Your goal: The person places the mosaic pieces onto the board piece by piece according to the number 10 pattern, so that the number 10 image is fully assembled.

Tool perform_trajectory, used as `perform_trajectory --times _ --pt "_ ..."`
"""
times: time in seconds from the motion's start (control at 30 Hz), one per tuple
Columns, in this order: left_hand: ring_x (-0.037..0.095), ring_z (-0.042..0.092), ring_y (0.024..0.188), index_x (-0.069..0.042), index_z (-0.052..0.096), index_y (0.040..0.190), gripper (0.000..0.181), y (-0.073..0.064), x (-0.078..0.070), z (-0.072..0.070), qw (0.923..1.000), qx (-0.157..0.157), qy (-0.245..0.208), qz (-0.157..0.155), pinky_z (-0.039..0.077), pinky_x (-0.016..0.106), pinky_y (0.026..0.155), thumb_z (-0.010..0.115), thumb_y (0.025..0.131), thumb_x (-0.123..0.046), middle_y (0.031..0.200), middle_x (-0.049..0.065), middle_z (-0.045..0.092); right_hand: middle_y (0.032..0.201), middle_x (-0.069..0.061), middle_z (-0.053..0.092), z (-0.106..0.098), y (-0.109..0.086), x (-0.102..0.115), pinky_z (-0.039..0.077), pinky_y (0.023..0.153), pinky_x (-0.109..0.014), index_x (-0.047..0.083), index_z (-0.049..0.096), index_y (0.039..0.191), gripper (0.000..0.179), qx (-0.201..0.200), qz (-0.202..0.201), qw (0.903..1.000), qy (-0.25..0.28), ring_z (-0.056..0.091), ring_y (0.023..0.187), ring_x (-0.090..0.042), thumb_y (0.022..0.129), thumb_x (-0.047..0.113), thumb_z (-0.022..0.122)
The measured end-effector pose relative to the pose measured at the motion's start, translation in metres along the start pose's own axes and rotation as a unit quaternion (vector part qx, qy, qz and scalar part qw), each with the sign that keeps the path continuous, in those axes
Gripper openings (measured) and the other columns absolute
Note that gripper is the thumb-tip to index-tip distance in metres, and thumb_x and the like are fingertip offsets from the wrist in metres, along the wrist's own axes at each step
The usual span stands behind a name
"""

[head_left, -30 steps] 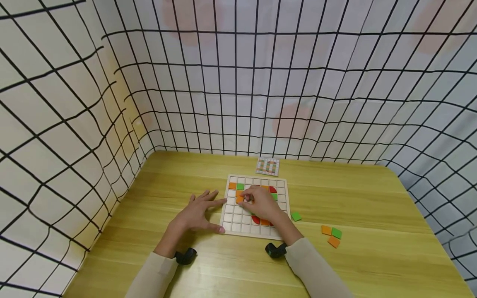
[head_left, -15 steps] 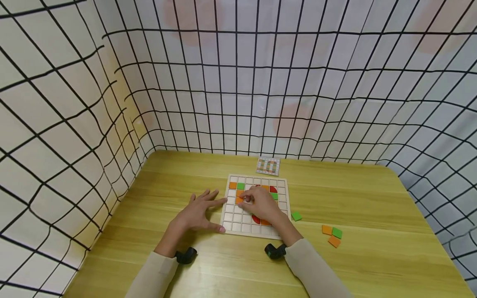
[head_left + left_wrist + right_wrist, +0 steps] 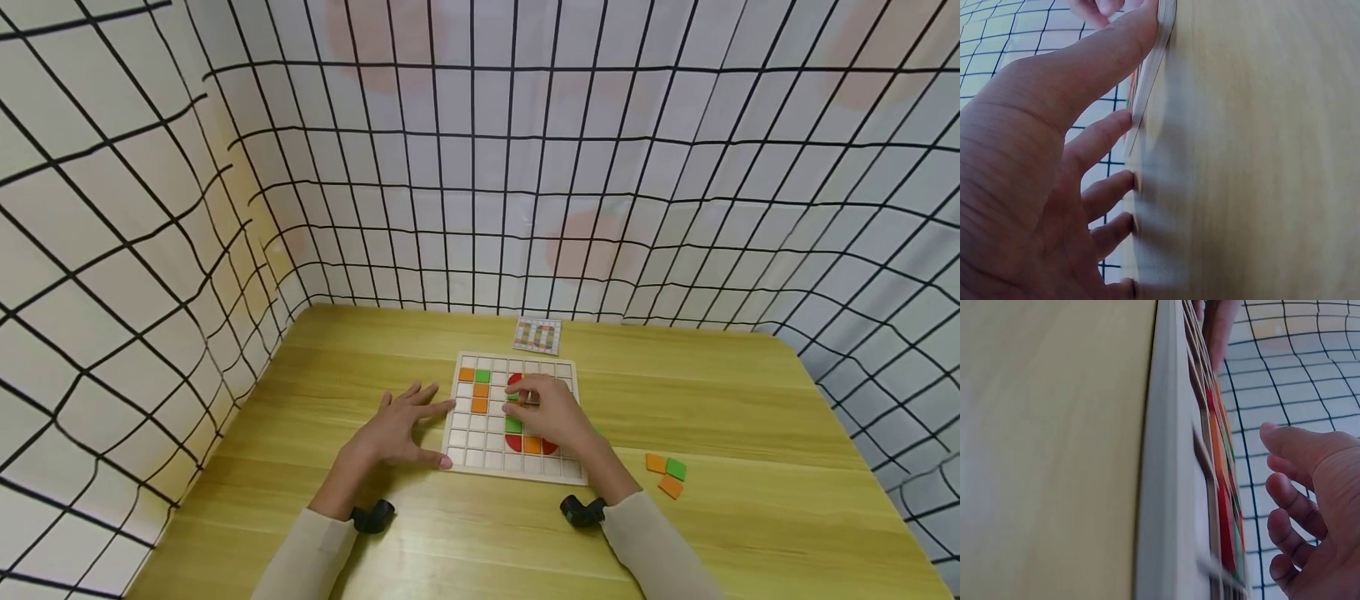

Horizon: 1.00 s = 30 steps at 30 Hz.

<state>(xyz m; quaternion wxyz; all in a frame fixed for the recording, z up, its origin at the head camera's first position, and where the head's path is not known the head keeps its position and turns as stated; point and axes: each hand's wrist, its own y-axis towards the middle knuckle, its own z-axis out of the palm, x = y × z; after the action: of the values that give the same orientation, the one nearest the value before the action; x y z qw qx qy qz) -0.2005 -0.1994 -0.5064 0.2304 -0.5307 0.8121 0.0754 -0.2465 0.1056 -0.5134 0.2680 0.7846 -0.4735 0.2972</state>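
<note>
A pale square grid board (image 3: 468,437) lies on the table with orange, green and red pieces in some of its cells. My left hand (image 3: 397,429) is spread at its left side, thumb and index fingertip touching the board's edge; the other fingertips rest on the table in the left wrist view. Over the pieces on the board's right half hovers my right hand (image 3: 551,408), its fingers loosely bent. The right wrist view shows no piece between its thumb (image 3: 1291,440) and fingers. At the left of the grid are orange tiles (image 3: 479,405) and a green tile (image 3: 482,376).
Right of the board lie two loose orange tiles (image 3: 656,463) and a green tile (image 3: 676,469). Another green tile is mostly hidden by my right wrist. A small pattern card (image 3: 537,335) lies behind the board. A black-grid curtain (image 3: 495,167) surrounds the table.
My right hand has left the orange tiles in the left part of the grid and moved right, uncovering them and more red and green pieces. My left hand has stayed put.
</note>
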Motion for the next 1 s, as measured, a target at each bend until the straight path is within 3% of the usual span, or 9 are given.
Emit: perform_trajectory --times 0.33,0.5,0.8,1.0 --pt "0.042 0.015 0.159 -0.035 0.048 0.155 0.097 -0.001 -0.002 -0.001 1.0000 -0.001 -0.002 -0.003 0.004 0.074 0.122 0.084 0.071 -0.068 0.171 0.009 0.026 0.087 0.005 0.061 -0.037 -0.033 -0.018 0.046 0.075 -0.031 0.014 0.078 0.114 0.027 -0.021 0.033 0.9986 -0.037 0.054 0.086 -0.019 0.091 0.029 0.080" --pt "0.042 0.016 0.159 -0.035 0.049 0.154 0.098 -0.001 -0.002 0.000 0.9999 -0.006 -0.008 0.003 0.004 0.076 0.121 0.085 0.070 -0.069 0.171 0.010 0.027 0.085 0.006 0.060 -0.054 -0.048 -0.029 0.045 0.073 -0.029 0.011 0.078 0.114 0.030 -0.037 0.013 0.9979 -0.051 0.054 0.084 -0.018 0.090 0.028 0.082" --pt "0.043 0.016 0.159 -0.035 0.048 0.155 0.098 -0.002 -0.003 0.000 0.9999 -0.006 -0.009 0.000 0.004 0.076 0.121 0.084 0.070 -0.069 0.171 0.010 0.026 0.088 0.006 0.062 -0.068 -0.067 -0.047 0.046 0.079 -0.032 0.016 0.078 0.114 0.027 -0.036 0.055 0.9959 -0.062 0.054 0.088 -0.017 0.090 0.028 0.081" --pt "0.044 0.017 0.158 -0.034 0.048 0.155 0.098 -0.002 -0.004 -0.001 1.0000 -0.004 -0.005 0.000 0.005 0.076 0.121 0.084 0.071 -0.069 0.171 0.010 0.027 0.090 0.009 0.065 -0.074 -0.078 -0.057 0.051 0.082 -0.033 0.016 0.077 0.117 0.028 -0.020 0.061 0.9962 -0.059 0.057 0.089 -0.015 0.092 0.028 0.080"
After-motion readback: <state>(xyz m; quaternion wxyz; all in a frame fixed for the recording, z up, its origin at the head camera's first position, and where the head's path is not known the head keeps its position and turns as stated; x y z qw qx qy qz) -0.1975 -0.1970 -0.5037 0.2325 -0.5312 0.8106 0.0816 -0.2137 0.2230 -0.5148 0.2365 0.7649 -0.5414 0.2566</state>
